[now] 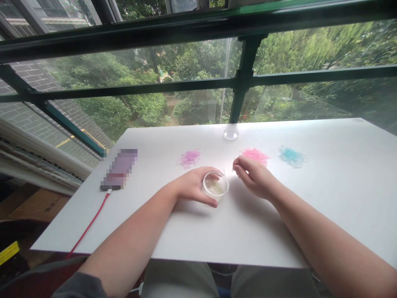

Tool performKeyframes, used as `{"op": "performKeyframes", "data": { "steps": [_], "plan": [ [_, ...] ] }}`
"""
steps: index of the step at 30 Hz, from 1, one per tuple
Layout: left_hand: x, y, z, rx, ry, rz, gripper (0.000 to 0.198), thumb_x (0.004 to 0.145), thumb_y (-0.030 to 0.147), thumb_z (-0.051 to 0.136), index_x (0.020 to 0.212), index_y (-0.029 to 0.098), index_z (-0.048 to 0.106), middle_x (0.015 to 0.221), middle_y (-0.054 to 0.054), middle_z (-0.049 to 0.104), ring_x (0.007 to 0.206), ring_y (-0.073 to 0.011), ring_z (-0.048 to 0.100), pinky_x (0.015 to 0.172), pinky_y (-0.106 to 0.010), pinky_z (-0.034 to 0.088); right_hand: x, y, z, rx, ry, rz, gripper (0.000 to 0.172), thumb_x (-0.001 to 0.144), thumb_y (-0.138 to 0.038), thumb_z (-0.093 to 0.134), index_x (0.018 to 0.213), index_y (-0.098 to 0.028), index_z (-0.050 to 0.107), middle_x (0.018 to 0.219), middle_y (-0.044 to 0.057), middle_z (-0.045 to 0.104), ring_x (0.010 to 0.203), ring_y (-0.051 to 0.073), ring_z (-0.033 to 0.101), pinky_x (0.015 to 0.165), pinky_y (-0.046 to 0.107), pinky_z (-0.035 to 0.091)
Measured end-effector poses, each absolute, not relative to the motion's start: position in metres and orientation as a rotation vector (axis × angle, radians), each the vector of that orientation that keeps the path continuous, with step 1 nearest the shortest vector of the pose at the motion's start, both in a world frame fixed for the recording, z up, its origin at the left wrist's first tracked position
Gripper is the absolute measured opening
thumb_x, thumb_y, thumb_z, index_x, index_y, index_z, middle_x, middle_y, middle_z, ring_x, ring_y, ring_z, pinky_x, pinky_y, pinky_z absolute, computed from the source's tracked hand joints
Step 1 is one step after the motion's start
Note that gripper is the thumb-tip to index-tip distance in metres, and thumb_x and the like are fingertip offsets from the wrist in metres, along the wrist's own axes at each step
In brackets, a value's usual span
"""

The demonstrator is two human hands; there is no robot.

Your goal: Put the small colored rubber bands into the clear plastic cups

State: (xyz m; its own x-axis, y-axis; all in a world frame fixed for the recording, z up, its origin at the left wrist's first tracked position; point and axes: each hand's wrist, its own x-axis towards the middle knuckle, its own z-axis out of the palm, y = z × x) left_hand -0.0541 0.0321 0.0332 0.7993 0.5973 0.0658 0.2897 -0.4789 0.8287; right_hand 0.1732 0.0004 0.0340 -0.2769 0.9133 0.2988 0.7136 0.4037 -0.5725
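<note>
My left hand (198, 186) is wrapped round a small clear round tub (216, 186), its thumb at the near side. Pale, thin strands lie inside the tub. To the right of it, my right hand (252, 176) is closed in a pinch above the white table. Whatever its fingertips hold, if anything, is too small to name. Just behind that hand lies a pile of pink thin loops (256, 155), like small rubber bands, partly hidden by it. Similar piles of purple loops (190, 158) and teal loops (292, 156) lie to the left and right.
A clear round lid (230, 135) lies near the far edge of the white table (198, 244). On the left is a pixelated phone-like object (120, 169) with a red cable (89, 225) running off the front edge. A green railing (198, 85) stands behind the table.
</note>
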Motion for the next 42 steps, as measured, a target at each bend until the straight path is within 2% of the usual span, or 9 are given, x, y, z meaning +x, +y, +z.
{"op": "performKeyframes", "data": {
  "steps": [8, 12, 18, 23, 30, 35, 38, 42],
  "plan": [
    [-0.052, 0.031, 0.037, 2.086, 0.664, 0.423, 0.07, 0.051, 0.037, 0.08, 0.114, 0.02, 0.055, 0.113, -0.007, 0.058, 0.105, -0.0251, 0.055, 0.095, -0.035, 0.039, 0.156, -0.012, 0.034, -1.072, -2.14, 0.419, 0.01, 0.085, -0.024, 0.047, 0.078, -0.02, 0.051, 0.065, 0.0, 0.052, 0.057, 0.012, 0.044, 0.053, 0.023, 0.034],
    [-0.053, 0.031, 0.037, 2.085, 0.662, 0.414, 0.07, 0.052, 0.037, 0.08, 0.114, 0.021, 0.054, 0.114, -0.007, 0.058, 0.105, -0.0246, 0.055, 0.094, -0.034, 0.04, 0.156, -0.012, 0.035, -1.006, -2.165, 0.422, 0.009, 0.085, -0.025, 0.048, 0.082, -0.019, 0.054, 0.067, 0.001, 0.054, 0.058, 0.012, 0.047, 0.055, 0.023, 0.036],
    [-0.054, 0.032, 0.034, 2.081, 0.665, 0.442, 0.074, 0.049, 0.035, 0.082, 0.116, 0.022, 0.055, 0.122, -0.009, 0.054, 0.111, -0.0262, 0.052, 0.098, -0.036, 0.038, 0.179, 0.002, 0.031, -1.361, -1.975, 0.368, 0.023, 0.084, -0.018, 0.042, 0.097, -0.019, 0.06, 0.08, 0.005, 0.062, 0.069, 0.016, 0.055, 0.064, 0.028, 0.042],
    [-0.054, 0.032, 0.034, 2.083, 0.667, 0.442, 0.074, 0.05, 0.036, 0.082, 0.117, 0.022, 0.054, 0.118, -0.009, 0.056, 0.109, -0.0252, 0.053, 0.097, -0.035, 0.039, 0.182, 0.013, 0.018, -1.571, -2.172, 0.402, 0.029, 0.076, -0.021, 0.051, 0.102, -0.025, 0.065, 0.07, 0.001, 0.06, 0.061, 0.014, 0.053, 0.059, 0.025, 0.039],
    [-0.054, 0.032, 0.035, 2.087, 0.661, 0.429, 0.073, 0.051, 0.036, 0.081, 0.117, 0.021, 0.053, 0.116, -0.009, 0.057, 0.108, -0.0244, 0.054, 0.096, -0.034, 0.039, 0.169, 0.013, 0.018, -1.54, -2.236, 0.376, 0.03, 0.076, -0.015, 0.048, 0.095, -0.027, 0.068, 0.082, 0.001, 0.067, 0.071, 0.015, 0.056, 0.063, 0.024, 0.038],
    [-0.054, 0.032, 0.034, 2.099, 0.67, 0.44, 0.07, 0.051, 0.036, 0.081, 0.114, 0.022, 0.055, 0.116, -0.008, 0.058, 0.106, -0.0242, 0.055, 0.095, -0.034, 0.04, 0.164, 0.01, 0.022, -1.6, -2.247, 0.377, 0.02, 0.08, -0.028, 0.05, 0.093, -0.027, 0.065, 0.065, -0.001, 0.061, 0.059, 0.014, 0.052, 0.055, 0.023, 0.033],
    [-0.053, 0.032, 0.034, 2.104, 0.648, 0.444, 0.068, 0.051, 0.036, 0.08, 0.113, 0.021, 0.056, 0.116, -0.008, 0.058, 0.106, -0.024, 0.055, 0.094, -0.034, 0.04, 0.159, 0.009, 0.023, -1.637, -2.228, 0.384, 0.021, 0.078, -0.04, 0.054, 0.09, -0.025, 0.064, 0.059, -0.002, 0.057, 0.054, 0.013, 0.049, 0.051, 0.023, 0.03],
    [-0.053, 0.033, 0.033, 2.101, 0.648, 0.446, 0.066, 0.052, 0.035, 0.08, 0.112, 0.021, 0.056, 0.116, -0.008, 0.058, 0.105, -0.0235, 0.055, 0.093, -0.033, 0.04, 0.153, 0.012, 0.02, -1.663, -2.176, 0.355, 0.018, 0.08, -0.036, 0.052, 0.085, -0.024, 0.064, 0.061, 0.0, 0.06, 0.055, 0.012, 0.048, 0.05, 0.023, 0.028]
  ]
}}
